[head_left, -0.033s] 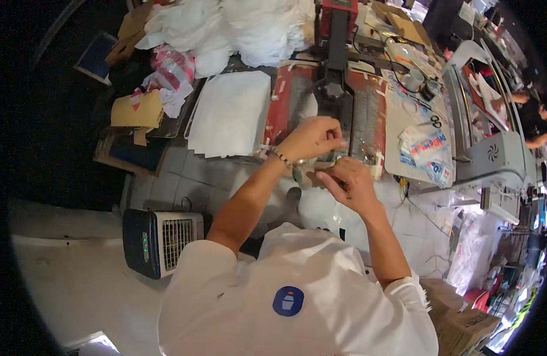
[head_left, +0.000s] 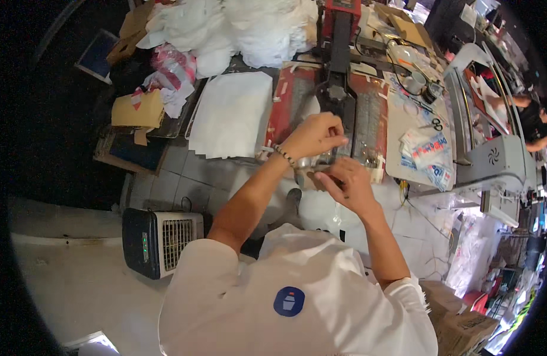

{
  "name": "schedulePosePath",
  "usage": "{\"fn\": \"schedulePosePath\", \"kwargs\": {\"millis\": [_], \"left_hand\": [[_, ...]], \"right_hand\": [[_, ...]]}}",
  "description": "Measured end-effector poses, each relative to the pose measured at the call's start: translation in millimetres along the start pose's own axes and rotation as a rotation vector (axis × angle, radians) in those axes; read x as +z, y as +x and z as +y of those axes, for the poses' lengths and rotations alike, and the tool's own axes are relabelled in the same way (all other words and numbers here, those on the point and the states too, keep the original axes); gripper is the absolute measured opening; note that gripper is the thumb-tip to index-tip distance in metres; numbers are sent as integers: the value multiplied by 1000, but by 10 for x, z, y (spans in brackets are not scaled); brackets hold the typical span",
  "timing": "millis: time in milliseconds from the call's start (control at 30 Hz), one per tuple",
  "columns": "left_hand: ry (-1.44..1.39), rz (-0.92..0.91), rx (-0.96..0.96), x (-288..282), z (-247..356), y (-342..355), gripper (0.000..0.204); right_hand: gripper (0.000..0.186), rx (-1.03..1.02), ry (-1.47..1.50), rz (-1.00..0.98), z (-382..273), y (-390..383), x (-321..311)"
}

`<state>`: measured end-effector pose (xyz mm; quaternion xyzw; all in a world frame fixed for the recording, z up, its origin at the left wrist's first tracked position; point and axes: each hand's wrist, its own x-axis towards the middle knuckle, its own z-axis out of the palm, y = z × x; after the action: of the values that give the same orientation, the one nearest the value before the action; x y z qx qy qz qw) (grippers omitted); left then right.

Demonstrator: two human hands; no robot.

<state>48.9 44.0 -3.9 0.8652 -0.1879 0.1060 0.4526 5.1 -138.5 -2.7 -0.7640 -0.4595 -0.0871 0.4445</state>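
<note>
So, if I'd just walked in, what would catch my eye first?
Probably the left hand and right hand, close together mid-picture before a red-and-black machine. Next, perhaps, the big heap of white material at the top, left of the machine, with flat white sheets just below it.

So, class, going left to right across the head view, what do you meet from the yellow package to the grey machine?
Yellow package, white sheets, left hand, right hand, scissors, grey machine.
</note>
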Motion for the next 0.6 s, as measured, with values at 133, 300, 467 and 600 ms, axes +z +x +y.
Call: {"fn": "schedulePosePath", "kwargs": {"millis": [133,300,467,600], "left_hand": [[260,318,91,-72,-432,448,21],[91,347,-412,-41,-996,834,52],[-223,233,-542,-6,-1067,870,75],[-283,253,-505,28,-1208,824,77]], "right_hand": [[21,134,-115,-81,75,111,171],[23,135,-146,-104,29,136,178],[16,121,-128,-18,79,118,193],[14,111,-98,-17,82,147,193]]}}
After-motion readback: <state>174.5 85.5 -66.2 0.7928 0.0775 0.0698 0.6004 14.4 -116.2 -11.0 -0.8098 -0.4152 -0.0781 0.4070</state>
